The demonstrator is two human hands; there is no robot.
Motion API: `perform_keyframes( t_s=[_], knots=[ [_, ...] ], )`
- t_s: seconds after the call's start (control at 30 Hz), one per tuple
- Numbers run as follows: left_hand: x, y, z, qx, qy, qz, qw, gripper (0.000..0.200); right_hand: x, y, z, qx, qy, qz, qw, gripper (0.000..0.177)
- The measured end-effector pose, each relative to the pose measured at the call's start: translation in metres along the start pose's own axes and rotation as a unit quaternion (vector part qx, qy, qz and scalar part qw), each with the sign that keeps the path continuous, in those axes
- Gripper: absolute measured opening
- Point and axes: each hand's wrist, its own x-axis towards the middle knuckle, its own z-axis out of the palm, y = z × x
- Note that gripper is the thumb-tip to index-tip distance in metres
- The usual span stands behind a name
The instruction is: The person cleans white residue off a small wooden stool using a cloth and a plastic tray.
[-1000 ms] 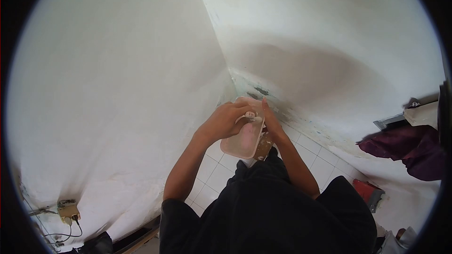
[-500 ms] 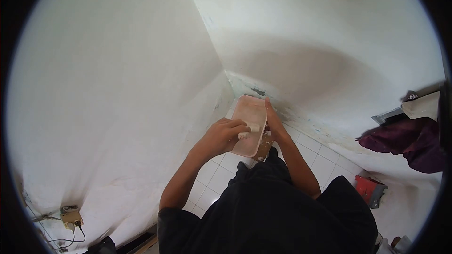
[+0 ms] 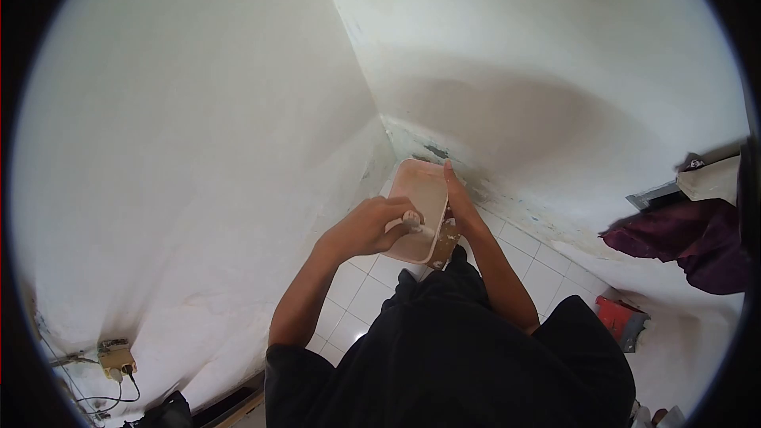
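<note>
A shallow pale pink tray is held out in front of my body, near the corner of the walls. My right hand grips its right edge, with the thumb along the rim and the other fingers hidden beneath. Inside the tray's lower half, my left hand pinches a small whitish lump between thumb and fingers. Whitish residue coats the lump and fingertips. Under the tray's lower right side, a brown piece with white specks shows.
White walls with peeling patches meet ahead, above a white tiled floor. A socket box with plugs is at lower left. Purple cloth hangs at right, above a red and grey object.
My left hand has shifted slightly and turned, and its thumb now shows below the whitish lump. My right hand and the tray have stayed nearly in place.
</note>
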Motion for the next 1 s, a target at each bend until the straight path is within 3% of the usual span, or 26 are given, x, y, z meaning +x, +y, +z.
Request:
perform_keyframes(
  t_s=[0.13, 0.3, 0.43, 0.53, 0.6, 0.67, 1.0],
  knots=[
    [0.02, -0.006, 0.0, 0.049, 0.027, 0.014, 0.998, 0.015, 0.001, 0.005, 0.002, 0.003, -0.009, -0.007, 1.0, 0.088],
    [0.034, -0.01, -0.004, 0.157, 0.128, 0.078, 0.976, 0.019, -0.005, 0.0, 0.006, 0.005, -0.04, -0.014, 0.999, 0.085],
    [0.037, -0.014, -0.001, 0.159, 0.142, 0.106, 0.971, 0.024, -0.008, -0.008, 0.005, 0.002, -0.024, -0.017, 1.0, 0.086],
    [0.031, -0.02, 0.009, 0.171, 0.138, 0.142, 0.965, 0.029, -0.006, -0.008, -0.001, 0.015, -0.036, -0.017, 0.999, 0.086],
    [0.02, -0.017, 0.013, 0.155, 0.1, 0.098, 0.978, 0.031, -0.008, -0.009, -0.004, 0.015, -0.037, -0.016, 0.999, 0.086],
    [0.007, -0.011, 0.013, 0.148, 0.083, 0.091, 0.981, 0.03, -0.01, -0.011, -0.005, 0.01, 0.0, -0.012, 1.0, 0.087],
    [-0.028, 0.032, -0.018, 0.094, -0.015, 0.04, 0.995, 0.021, -0.005, -0.013, -0.011, -0.011, 0.007, -0.029, 1.0, 0.087]
  ],
)
